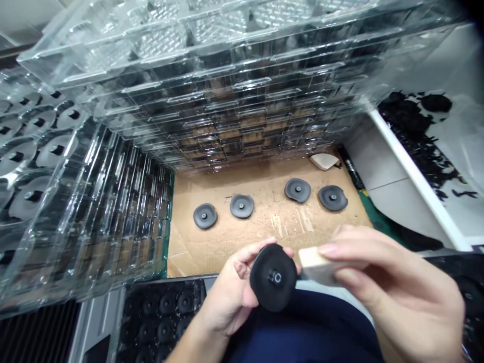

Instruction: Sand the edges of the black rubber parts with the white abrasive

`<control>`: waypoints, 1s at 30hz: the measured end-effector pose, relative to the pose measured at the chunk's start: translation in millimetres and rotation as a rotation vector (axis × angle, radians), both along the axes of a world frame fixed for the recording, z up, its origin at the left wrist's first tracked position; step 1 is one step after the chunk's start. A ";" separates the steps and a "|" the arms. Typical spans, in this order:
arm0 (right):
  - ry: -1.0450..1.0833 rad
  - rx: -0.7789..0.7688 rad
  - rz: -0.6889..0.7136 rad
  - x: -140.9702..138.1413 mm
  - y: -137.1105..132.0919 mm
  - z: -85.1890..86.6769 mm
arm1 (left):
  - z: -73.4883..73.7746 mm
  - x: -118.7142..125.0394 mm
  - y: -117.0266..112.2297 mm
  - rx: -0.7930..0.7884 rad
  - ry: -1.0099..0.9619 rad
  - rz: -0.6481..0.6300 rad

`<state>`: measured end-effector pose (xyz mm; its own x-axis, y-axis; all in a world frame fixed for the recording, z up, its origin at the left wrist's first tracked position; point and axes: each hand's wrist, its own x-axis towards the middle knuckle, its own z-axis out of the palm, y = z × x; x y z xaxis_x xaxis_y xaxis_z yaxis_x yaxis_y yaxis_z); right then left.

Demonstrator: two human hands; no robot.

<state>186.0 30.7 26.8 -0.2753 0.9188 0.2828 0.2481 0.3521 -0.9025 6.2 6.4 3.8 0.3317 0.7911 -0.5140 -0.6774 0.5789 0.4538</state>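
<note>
In my left hand I hold a round black rubber-like disc by its edge, its small central stub facing up at me. My right hand pinches a pale, off-white block between thumb and fingers. The block is close to the disc's right edge; whether they touch I cannot tell. Past my hands, several similar dark discs lie on a cardboard sheet: one far left, one beside it, another right of the middle and one at the right.
Stacked clear plastic trays rise behind the cardboard, and more trays holding discs stand at the left. Another pale piece lies at the back right. A white bin holds black scraps. A black tray sits at lower left.
</note>
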 end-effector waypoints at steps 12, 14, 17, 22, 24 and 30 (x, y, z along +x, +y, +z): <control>-0.055 -0.590 0.196 7.5 -8.1 -31.1 | -10.9 -6.9 -5.0 -0.084 -0.012 0.177; -0.071 -0.606 0.022 10.3 -12.3 -32.5 | -9.5 -5.1 -3.1 -0.072 -0.010 0.155; -0.091 -0.471 -0.137 3.5 -11.2 -19.3 | -6.6 0.9 -1.9 -0.063 0.022 0.136; -0.070 0.072 0.042 -30.6 0.5 8.7 | -6.0 9.6 -5.6 -0.034 0.142 0.180; -0.119 0.069 0.174 -37.5 4.7 10.6 | -7.6 7.6 -7.1 -0.046 0.206 0.215; -0.236 -0.359 0.227 -9.9 0.5 -9.6 | -7.0 -6.6 -9.9 -0.037 0.204 0.310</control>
<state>176.1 31.2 17.1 -0.4985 0.8563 -0.1353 0.4136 0.0978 -0.9052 -0.4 -3.5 -3.1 -0.0333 0.8176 -0.5748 -0.7210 0.3786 0.5803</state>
